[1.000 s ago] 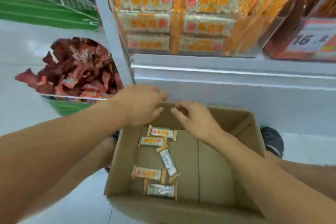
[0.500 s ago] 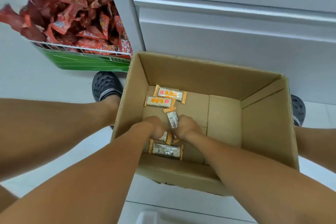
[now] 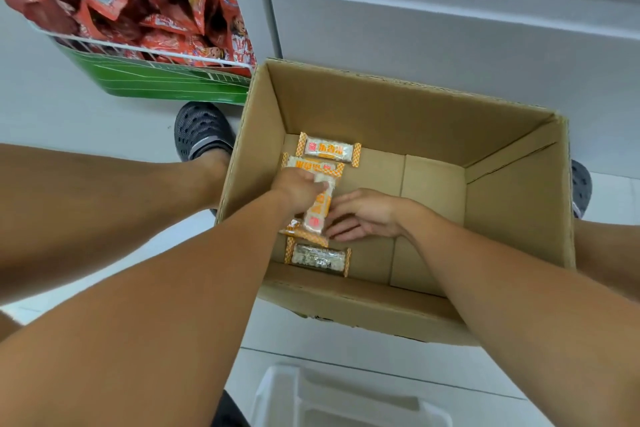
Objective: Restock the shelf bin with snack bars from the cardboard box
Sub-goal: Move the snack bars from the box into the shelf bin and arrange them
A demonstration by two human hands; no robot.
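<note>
Head view shows the gathering step: the left hand (image 3: 298,189) clenched around a snack bar (image 3: 320,206) low inside the cardboard box (image 3: 519,191), the right hand (image 3: 363,215) spread loose beside it, so next comes collecting the remaining bars and lifting them shelfward.
</note>
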